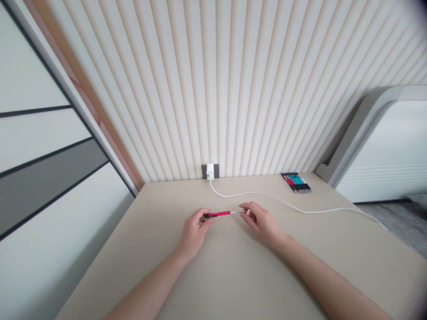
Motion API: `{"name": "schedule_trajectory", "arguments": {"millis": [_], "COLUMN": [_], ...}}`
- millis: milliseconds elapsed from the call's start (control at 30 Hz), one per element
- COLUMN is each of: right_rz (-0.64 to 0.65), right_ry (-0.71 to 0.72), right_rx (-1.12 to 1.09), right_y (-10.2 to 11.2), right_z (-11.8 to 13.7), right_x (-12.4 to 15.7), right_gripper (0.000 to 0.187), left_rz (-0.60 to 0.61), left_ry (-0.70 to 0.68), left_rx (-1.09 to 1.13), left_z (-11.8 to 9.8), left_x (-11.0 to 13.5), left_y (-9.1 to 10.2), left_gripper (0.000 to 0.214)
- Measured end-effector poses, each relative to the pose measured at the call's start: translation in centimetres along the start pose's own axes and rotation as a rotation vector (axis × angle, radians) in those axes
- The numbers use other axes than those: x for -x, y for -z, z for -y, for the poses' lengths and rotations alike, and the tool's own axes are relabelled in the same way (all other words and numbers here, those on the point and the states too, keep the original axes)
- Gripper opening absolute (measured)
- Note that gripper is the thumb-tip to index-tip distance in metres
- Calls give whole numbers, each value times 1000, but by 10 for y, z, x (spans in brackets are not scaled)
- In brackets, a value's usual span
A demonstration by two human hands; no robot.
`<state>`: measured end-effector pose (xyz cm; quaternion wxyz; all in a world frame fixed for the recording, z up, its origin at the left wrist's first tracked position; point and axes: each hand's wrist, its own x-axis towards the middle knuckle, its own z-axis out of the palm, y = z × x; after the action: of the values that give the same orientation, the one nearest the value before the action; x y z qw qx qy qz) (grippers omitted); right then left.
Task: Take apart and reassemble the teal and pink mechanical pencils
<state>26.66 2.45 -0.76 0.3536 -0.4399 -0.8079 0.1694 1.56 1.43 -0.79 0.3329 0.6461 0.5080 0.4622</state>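
Observation:
Over the middle of the table, my left hand [194, 229] is closed on the black end of a red pen barrel [223, 213]. From the barrel's right end sticks a thin white pen refill [234, 212]. My right hand [262, 221] pinches the outer end of that refill between thumb and fingertips. Barrel and refill lie in one line, roughly level, between the two hands. How far the refill reaches inside the barrel is hidden.
Several pens [296, 182] in red, teal and black lie side by side at the back right of the beige table [220, 275]. A white charger [210, 171] sits in a wall socket, its white cable [283, 202] running across the table behind my hands.

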Motion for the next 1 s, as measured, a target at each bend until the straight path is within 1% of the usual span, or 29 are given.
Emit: {"name": "schedule_trajectory", "arguments": {"millis": [100,200,267,367,433,567,667,767,900,1000], "right_rz": [-33,-149,-196,-161,-108,-29,-13,-52,-141,-177], "right_ry": [-25,-141,-228,-321,-343,-341,-345,-307,-163,-63], "right_rx": [48,194,298,413,458,474,451,362,153,49], "right_y": [5,12,17,19,17,11,10,14,16,14], "right_z": [0,-5,-12,-24,-31,-38,-40,-38,-30,-22], "right_x": [-1,-4,-5,-4,-2,3,2,-1,-7,-8], "right_gripper": [28,29,28,26,26,26,20,23,26,27], "left_rz": [-10,-18,-15,-1,12,29,30,30,25,25], "left_ry": [44,68,69,71,73,74,68,64,80,88], "left_rx": [43,62,75,87,89,81,65,61,76,74], "left_z": [1,2,3,5,5,6,5,5,6,8], "left_x": [0,0,0,0,0,1,2,2,2,2], "left_y": [0,0,0,0,0,0,0,0,-1,-2], "left_gripper": [21,23,23,24,23,22,22,23,24,24]}}
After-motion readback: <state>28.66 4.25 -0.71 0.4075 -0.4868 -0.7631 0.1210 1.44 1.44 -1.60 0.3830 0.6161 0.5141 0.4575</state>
